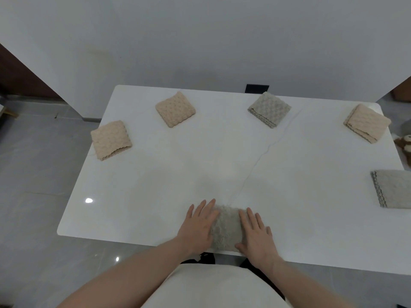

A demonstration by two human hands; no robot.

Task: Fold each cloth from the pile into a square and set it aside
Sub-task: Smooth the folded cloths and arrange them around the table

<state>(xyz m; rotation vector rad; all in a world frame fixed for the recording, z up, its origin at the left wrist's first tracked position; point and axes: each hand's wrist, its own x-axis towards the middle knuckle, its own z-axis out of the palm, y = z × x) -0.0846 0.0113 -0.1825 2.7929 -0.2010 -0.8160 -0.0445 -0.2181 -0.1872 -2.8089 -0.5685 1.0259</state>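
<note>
A folded grey cloth [225, 230] is pressed flat at the table's [155, 185] near edge by the left hand [196, 227] and right hand [255, 234], fingers spread. Soft, light, probably springy; its stacked edges should be pinched together when lifted.

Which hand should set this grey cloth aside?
Right hand, probably: like the left hand, it presses flat on the grey cloth, but the widest bare table stretch lies on its side.
</note>
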